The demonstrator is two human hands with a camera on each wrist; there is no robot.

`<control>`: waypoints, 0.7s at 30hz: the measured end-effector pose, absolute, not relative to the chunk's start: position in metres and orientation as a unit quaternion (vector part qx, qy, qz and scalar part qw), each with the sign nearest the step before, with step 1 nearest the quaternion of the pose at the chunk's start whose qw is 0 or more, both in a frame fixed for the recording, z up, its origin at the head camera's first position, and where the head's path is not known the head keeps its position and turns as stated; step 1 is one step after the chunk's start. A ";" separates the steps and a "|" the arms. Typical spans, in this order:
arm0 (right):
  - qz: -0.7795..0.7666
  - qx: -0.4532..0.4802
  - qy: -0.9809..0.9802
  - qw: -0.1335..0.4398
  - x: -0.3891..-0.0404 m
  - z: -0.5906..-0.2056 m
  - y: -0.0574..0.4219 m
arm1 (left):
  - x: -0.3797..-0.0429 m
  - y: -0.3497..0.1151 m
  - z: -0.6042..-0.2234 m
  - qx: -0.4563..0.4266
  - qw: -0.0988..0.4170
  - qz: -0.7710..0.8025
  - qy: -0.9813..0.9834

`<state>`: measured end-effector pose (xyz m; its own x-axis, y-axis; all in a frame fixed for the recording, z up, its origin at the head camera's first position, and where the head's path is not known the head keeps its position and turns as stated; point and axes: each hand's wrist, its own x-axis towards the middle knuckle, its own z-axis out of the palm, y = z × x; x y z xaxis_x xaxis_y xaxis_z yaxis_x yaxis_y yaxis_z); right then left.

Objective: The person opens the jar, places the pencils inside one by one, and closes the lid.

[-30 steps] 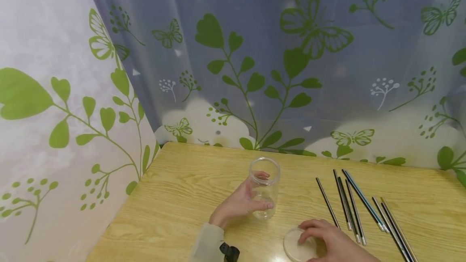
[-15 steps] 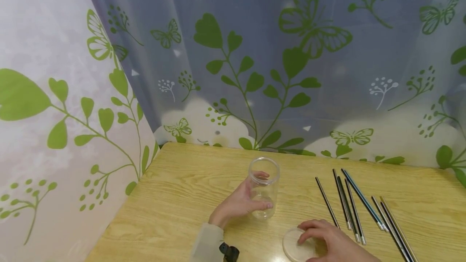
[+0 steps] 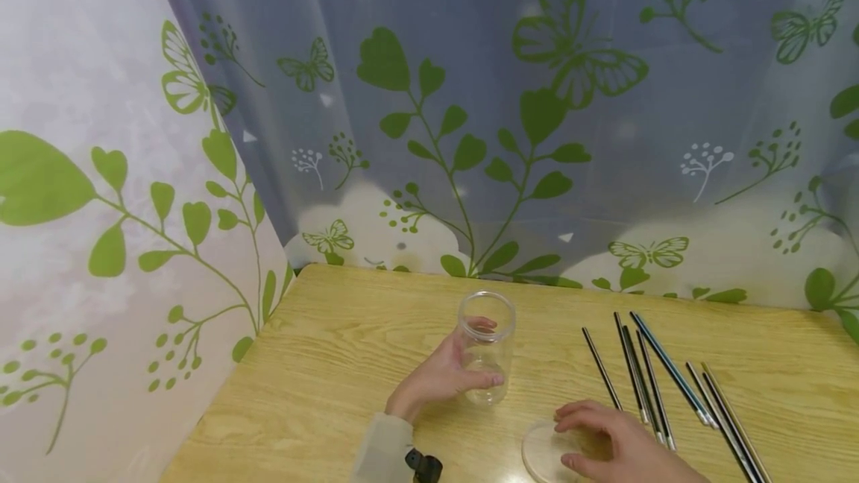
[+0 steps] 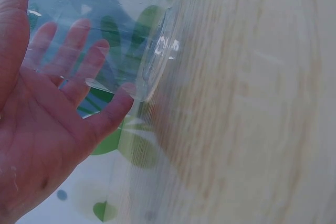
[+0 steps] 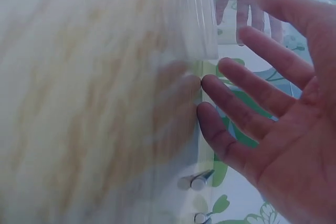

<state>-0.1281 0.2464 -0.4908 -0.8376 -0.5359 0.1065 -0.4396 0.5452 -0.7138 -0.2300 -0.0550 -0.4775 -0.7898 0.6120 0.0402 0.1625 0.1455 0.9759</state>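
Left hand [image 3: 439, 373] and right hand [image 3: 620, 440] both showed low in the head view. The left grasped a clear jar [image 3: 497, 352], thumb across its near side and fingers behind. The jar was at the lower middle of the frame, its long axis upright or nearly so, its open mouth facing up. The right hand was released, its fingers loosely bent and parted above the right edge of a clear round lid [image 3: 540, 455] lying flat at bottom centre; I could not tell whether a fingertip touched it. One jar and one lid showed. Toward the lower right lay at least eight slim sticks [image 3: 664, 364], some too close together to count, slanting from upper left to lower right. All were on the wood-grained table [image 3: 335, 349]. Behind it hung a leaf-and-butterfly-patterned cloth [image 3: 429, 185].
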 end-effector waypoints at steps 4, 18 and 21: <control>-0.426 -0.242 0.867 0.085 -0.128 -0.487 0.249 | -0.230 -0.055 -0.478 0.262 0.189 0.600 0.732; -0.378 -0.133 0.913 -0.084 -0.128 -0.478 0.258 | -0.229 -0.055 -0.478 0.258 0.185 0.601 0.734; -0.366 -0.095 0.920 -0.107 -0.131 -0.477 0.260 | -0.229 -0.054 -0.478 0.261 0.183 0.598 0.735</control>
<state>-0.1310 0.2595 -0.4767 -0.9590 -0.0967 0.2663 -0.2532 0.7142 -0.6525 -0.2294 -0.0542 -0.4779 -0.7965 0.6031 0.0435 0.1650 0.1477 0.9752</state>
